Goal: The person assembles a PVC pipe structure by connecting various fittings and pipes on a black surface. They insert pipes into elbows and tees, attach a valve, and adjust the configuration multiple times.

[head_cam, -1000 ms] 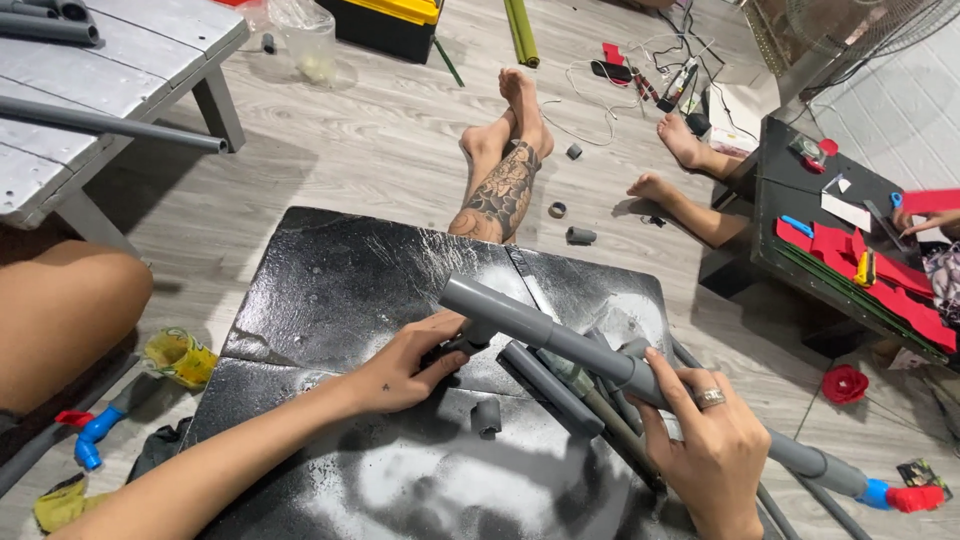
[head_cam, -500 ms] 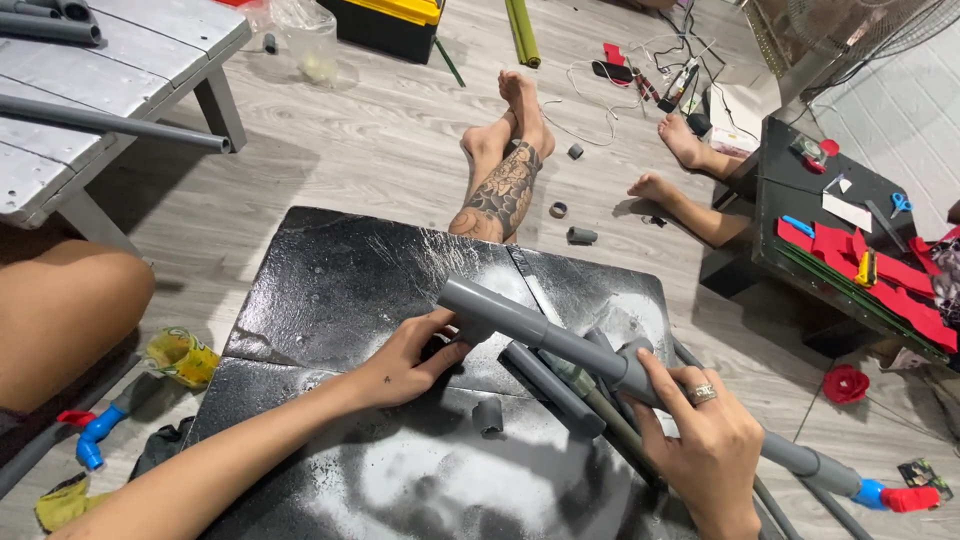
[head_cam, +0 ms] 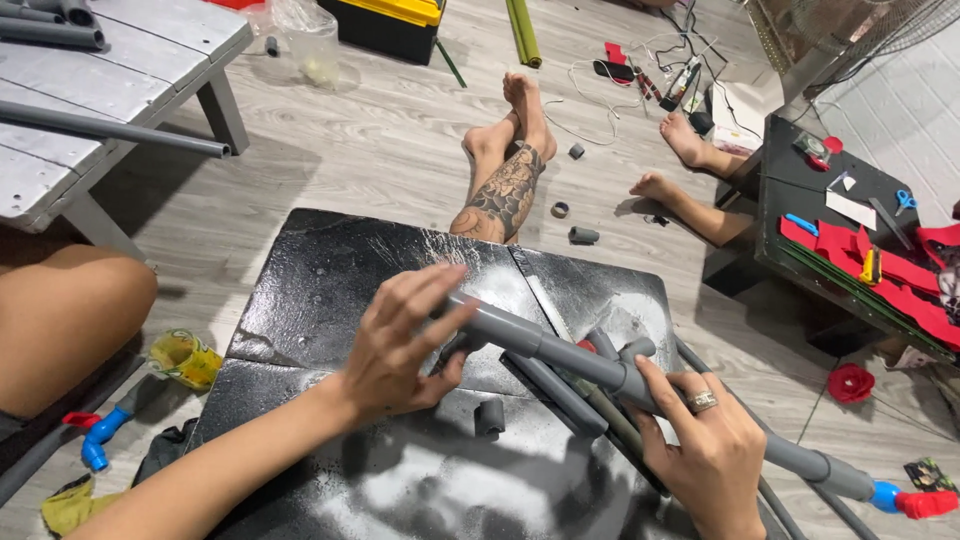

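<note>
I see a black board [head_cam: 330, 270] lying on the wooden floor [head_cam: 380, 140], with a grey bench [head_cam: 130, 50] off to the upper left. Across the board runs a long grey pipe [head_cam: 560, 355], slanting down to the right, where it ends in a blue and red fitting [head_cam: 915, 500]. My left hand [head_cam: 405, 345] is wrapped over the pipe's upper end, fingers curled around it. My right hand [head_cam: 705, 450] clasps the pipe further down, near a junction, a ring on one finger. More grey pipes [head_cam: 560, 395] lie under it. A short grey pipe piece [head_cam: 489, 416] sits on the board between my hands.
</note>
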